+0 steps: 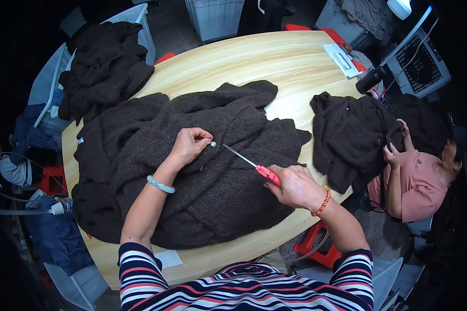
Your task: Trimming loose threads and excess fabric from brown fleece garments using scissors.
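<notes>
A dark brown knitted garment (192,202) lies bunched in front of me on the table. Over its middle, my left hand (188,146) is closed in a pinch at a small, pale, shiny button (213,144), which shows just below the fingertips. My right hand (297,185) grips a red-handled tool (267,174) with a long, thin metal blade. Its tip points up and left toward the button, a short gap away. Whether the tool is a pair of closed scissors or something else, I cannot make out.
Across the light wooden table (202,65), a white card (341,60) lies near a black lamp part (371,79). A co-worker in a pink shirt (423,184) handles another dark garment (350,135) at right. More dark garments (106,65) heap over a grey bin at far left.
</notes>
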### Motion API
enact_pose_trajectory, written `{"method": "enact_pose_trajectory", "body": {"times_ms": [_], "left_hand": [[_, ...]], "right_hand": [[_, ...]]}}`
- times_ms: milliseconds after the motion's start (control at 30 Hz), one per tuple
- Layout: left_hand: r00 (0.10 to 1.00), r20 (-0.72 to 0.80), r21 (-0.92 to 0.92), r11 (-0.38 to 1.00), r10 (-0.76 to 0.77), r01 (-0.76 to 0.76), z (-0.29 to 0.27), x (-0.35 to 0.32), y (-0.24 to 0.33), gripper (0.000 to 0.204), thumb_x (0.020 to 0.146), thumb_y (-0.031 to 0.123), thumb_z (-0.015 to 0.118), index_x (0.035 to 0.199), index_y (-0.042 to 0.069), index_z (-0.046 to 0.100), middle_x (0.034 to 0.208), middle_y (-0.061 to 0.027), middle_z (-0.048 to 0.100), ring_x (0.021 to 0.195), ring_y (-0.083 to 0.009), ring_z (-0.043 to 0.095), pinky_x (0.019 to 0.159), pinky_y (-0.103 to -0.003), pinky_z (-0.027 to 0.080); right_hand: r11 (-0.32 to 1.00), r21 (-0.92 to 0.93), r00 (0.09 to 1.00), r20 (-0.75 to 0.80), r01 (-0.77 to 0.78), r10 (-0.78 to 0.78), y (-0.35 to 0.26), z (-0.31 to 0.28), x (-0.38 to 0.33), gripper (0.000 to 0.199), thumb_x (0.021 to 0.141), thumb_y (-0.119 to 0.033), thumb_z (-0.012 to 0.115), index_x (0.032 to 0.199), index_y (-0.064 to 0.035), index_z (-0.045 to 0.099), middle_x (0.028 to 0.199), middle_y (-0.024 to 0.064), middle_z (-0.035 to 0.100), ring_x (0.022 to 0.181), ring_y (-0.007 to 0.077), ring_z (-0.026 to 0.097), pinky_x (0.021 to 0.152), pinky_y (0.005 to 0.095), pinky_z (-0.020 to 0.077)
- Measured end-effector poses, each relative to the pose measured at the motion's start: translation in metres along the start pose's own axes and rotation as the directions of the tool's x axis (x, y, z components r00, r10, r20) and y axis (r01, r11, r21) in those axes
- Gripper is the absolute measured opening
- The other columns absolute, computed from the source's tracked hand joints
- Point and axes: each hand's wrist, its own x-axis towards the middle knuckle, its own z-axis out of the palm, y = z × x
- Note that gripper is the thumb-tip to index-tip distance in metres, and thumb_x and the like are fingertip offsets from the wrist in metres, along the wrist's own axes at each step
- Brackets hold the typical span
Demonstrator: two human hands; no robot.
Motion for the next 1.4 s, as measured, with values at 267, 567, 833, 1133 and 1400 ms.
{"method": "enact_pose_trajectory", "body": {"times_ms": [267, 567, 833, 1133, 1400], "left_hand": [[0.984, -0.005, 0.442, 0.883, 0.178, -0.157, 0.014, -0.006, 0.007, 0.031, 0.081, 0.01, 0.071, 0.11, 0.003, 0.065, 0.09, -0.0153, 0.06, 0.08, -0.0276, 0.065, 0.075, -0.036, 0.053], [0.99, -0.049, 0.578, 0.812, 0.132, -0.079, 0.025, 0.001, 0.008, 0.013, 0.083, 0.009, 0.065, 0.093, 0.0, 0.062, 0.094, -0.0207, 0.065, 0.087, -0.0397, 0.066, 0.078, -0.048, 0.052], [0.999, 0.005, 0.026, 0.999, -0.031, 0.031, 0.001, 0.001, 0.0, 0.014, 0.09, 0.013, 0.067, 0.089, -0.001, 0.07, 0.079, 0.001, 0.067, 0.073, -0.0047, 0.057, 0.068, -0.023, 0.047], [0.775, -0.591, -0.047, 0.949, 0.224, -0.311, -0.132, 0.004, 0.014, 0.018, 0.091, 0.013, 0.07, 0.1, -0.002, 0.07, 0.089, 0.0, 0.069, 0.079, -0.005, 0.06, 0.073, -0.021, 0.049], [0.751, -0.617, 0.404, 0.914, 0.235, 0.045, -0.141, -0.155, -0.001, 0.065, 0.08, 0.028, 0.079, 0.132, 0.001, 0.052, 0.121, -0.0198, 0.059, 0.113, -0.0288, 0.058, 0.1, -0.039, 0.045]], "right_hand": [[0.999, 0.032, 0.999, -0.037, -0.013, 0.014, 0.006, 0.009, 0.0, 0.024, 0.09, -0.025, 0.062, 0.105, -0.0072, 0.059, 0.074, 0.0224, 0.066, 0.075, 0.0422, 0.066, 0.071, 0.0516, 0.0515], [0.999, 0.03, 0.999, -0.035, -0.028, 0.029, 0.006, 0.011, -0.014, 0.021, 0.091, -0.024, 0.061, 0.102, -0.006, 0.06, 0.073, 0.0224, 0.066, 0.074, 0.0414, 0.067, 0.07, 0.051, 0.0529], [1.0, -0.027, 1.0, -0.015, 0.005, -0.005, -0.002, 0.01, -0.004, 0.026, 0.089, -0.028, 0.065, 0.106, -0.0078, 0.063, 0.073, 0.021, 0.066, 0.075, 0.0408, 0.067, 0.07, 0.0502, 0.052], [0.985, 0.169, 0.989, -0.148, 0.026, -0.001, -0.003, 0.008, -0.015, 0.027, 0.088, -0.018, 0.064, 0.114, -0.0101, 0.059, 0.086, 0.0239, 0.065, 0.084, 0.0452, 0.063, 0.073, 0.0501, 0.0499], [0.986, 0.167, 0.989, -0.142, -0.007, 0.032, 0.02, 0.04, -0.039, 0.024, 0.089, -0.019, 0.065, 0.111, -0.0096, 0.059, 0.081, 0.0235, 0.065, 0.081, 0.0452, 0.063, 0.07, 0.052, 0.0491]]}}
